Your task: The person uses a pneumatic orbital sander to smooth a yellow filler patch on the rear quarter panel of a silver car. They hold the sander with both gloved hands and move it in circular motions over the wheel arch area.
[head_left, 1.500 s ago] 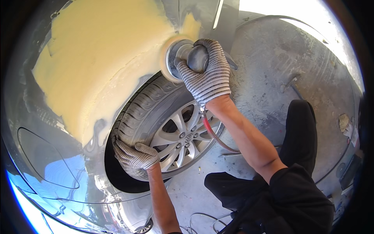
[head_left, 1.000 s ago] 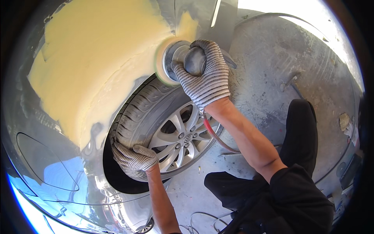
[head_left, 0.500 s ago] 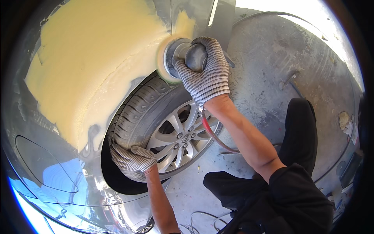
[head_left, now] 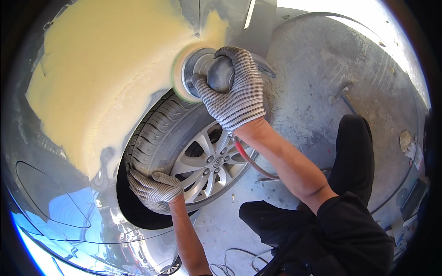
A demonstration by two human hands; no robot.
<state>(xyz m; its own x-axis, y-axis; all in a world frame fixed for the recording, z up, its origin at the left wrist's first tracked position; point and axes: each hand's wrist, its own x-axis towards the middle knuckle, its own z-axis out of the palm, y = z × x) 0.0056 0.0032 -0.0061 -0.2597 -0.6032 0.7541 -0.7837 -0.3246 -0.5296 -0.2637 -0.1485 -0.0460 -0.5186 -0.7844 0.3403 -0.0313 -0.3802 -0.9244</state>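
A round pneumatic sander [head_left: 220,73] is in my right hand [head_left: 239,89], which wears a striped knit glove and wraps round its dark domed top. The sander's disc lies against yellow body filler [head_left: 115,60] on a car panel, at the upper edge of the wheel arch. A red air hose [head_left: 244,154] runs from the sander below my wrist. My left hand [head_left: 154,185], gloved alike, rests on the tyre [head_left: 159,129] with fingers laid over the tread and thumb apart. Beside the tyre's sidewall shows a silver alloy wheel [head_left: 214,161].
Grey car bodywork [head_left: 50,184] with a fuel flap outline curves round the left. Dusty concrete floor [head_left: 313,78] spreads to the right. A thin hose [head_left: 239,257] lies coiled at the bottom. My bent knee [head_left: 354,152] is at the right, with scraps [head_left: 407,142] beyond it.
My right hand and the sander have shifted slightly left and a little down along the arch edge. My left hand stays in the same spot on the tyre.
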